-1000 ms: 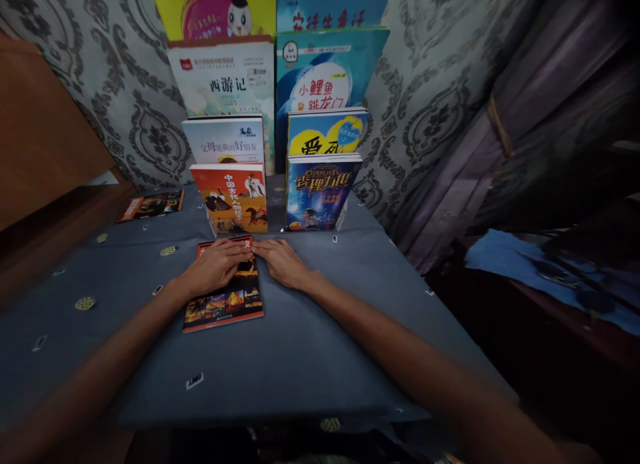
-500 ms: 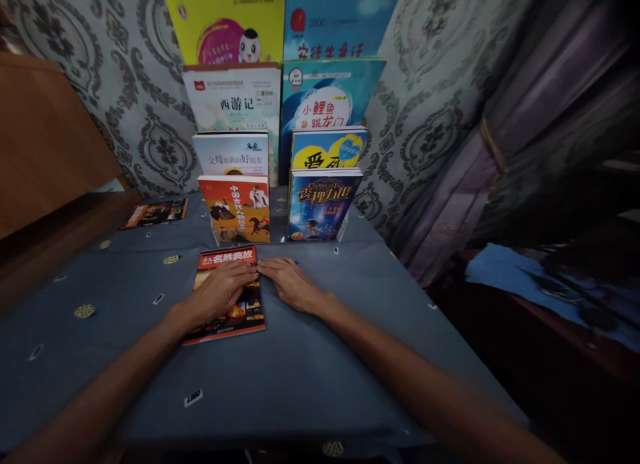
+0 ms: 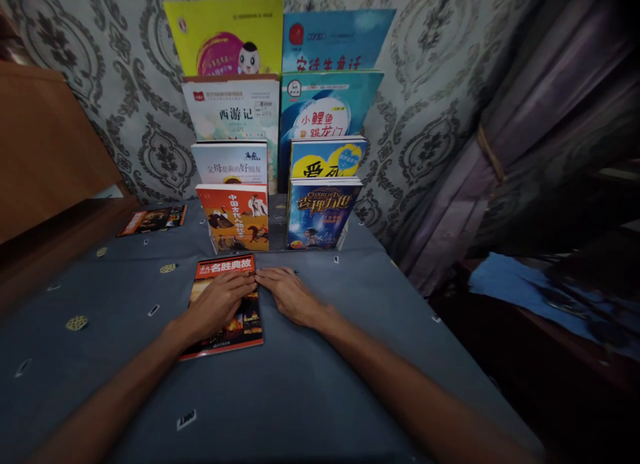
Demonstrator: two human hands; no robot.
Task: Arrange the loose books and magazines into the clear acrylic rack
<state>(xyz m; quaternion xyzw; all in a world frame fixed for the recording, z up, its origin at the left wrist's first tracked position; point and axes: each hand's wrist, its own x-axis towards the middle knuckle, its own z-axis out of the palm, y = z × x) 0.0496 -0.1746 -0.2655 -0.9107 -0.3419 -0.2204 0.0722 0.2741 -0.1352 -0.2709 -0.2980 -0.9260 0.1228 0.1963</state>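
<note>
A thin book with a red title band and dark photos (image 3: 250, 317) lies flat on the cloth-covered table, cover up. My left hand (image 3: 219, 303) rests across its cover, fingers stretched out together and pointing right, hiding part of the cover. From the right, my right hand (image 3: 291, 297) reaches the book's right edge. Its outstretched fingers point left, and its fingertips meet those of my left hand there. Behind the hands, an orange book (image 3: 237, 224) and a dark blue book (image 3: 320, 214) stand in the front of a tiered clear rack.
Taller books rise behind in two columns, among them a white book (image 3: 235, 111), a teal book (image 3: 345, 101) and a yellow-green book (image 3: 200, 24). Another thin book (image 3: 155, 219) lies at the back left. A patterned curtain (image 3: 425, 64) hangs behind the table (image 3: 320, 397).
The whole scene sits slightly lower in the view, as the camera has tipped up a little. Both hands keep their places at the thin book, which has not visibly moved on the table.
</note>
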